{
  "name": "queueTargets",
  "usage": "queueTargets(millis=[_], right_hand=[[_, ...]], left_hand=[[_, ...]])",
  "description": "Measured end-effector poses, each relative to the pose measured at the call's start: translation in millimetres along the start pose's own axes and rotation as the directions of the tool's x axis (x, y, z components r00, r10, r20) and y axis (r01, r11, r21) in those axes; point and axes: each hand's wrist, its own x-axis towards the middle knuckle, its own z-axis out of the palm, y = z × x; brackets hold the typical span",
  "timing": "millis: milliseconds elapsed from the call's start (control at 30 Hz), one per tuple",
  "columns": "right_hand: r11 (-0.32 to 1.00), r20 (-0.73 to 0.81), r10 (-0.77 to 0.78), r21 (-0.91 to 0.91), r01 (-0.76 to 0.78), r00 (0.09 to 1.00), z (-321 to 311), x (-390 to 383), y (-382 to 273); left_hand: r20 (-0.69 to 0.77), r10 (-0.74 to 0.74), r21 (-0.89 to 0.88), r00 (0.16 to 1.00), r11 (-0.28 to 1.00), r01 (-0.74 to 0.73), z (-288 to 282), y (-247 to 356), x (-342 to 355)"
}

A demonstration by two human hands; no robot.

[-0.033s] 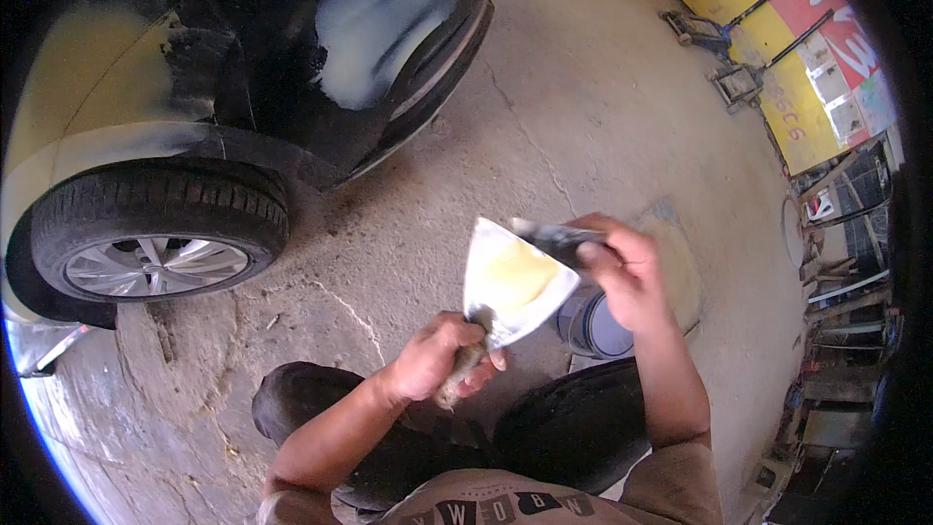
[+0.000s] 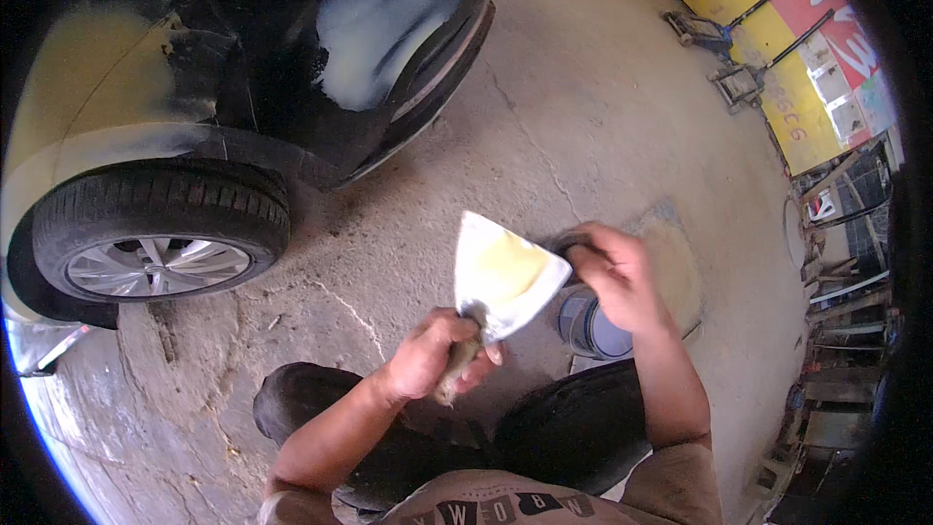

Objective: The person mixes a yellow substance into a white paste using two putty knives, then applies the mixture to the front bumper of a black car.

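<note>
My left hand [image 2: 434, 355] is wrapped round the handle of a wide putty knife [image 2: 479, 306]. Its broad blade is turned up and bears a smear of pale yellow filler [image 2: 513, 270]. At the blade's right corner, my right hand [image 2: 622, 277] is closed round a dark, flat spreader [image 2: 561, 244], mostly hidden by the fingers and blurred. Whether the spreader touches the blade I cannot tell. Below my right hand stands a round can [image 2: 580, 316] with a grey lid, close to my right knee.
A dark car with filler patches [image 2: 374, 39] on its bodywork stands at the left, its wheel [image 2: 155, 267] near my left knee. Two floor jacks [image 2: 741, 86] rest by the yellow and red wall at the far right. Assorted scrap [image 2: 836, 331] lines the right side.
My right hand has shifted slightly, and the spreader now shows less, drawn toward the blade's right corner. The putty knife has moved a little to the left.
</note>
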Motion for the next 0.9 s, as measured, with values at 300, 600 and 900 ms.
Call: queueTargets(millis=[300, 600, 900], right_hand=[[0.47, 0.245, 0.503, 0.727, -0.5, 0.829, 25.4, -7.7, 5.6], [0.591, 0.122, 0.312, 0.752, -0.293, 0.942, 2.7, -14.5, -11.4], [0.688, -0.073, 0.222, 0.718, -0.103, 0.972, -25.0, -11.0, -7.2]], left_hand=[[0.425, 0.711, 0.901, 0.56, -0.39, -0.189, 1.4, 2.8, 10.8], [0.461, 0.707, 0.86, 0.536, -0.505, -0.074, 0.9, 7.0, 7.7], [0.342, 0.769, 0.88, 0.54, -0.463, 0.101, -3.0, 10.7, 12.7]])
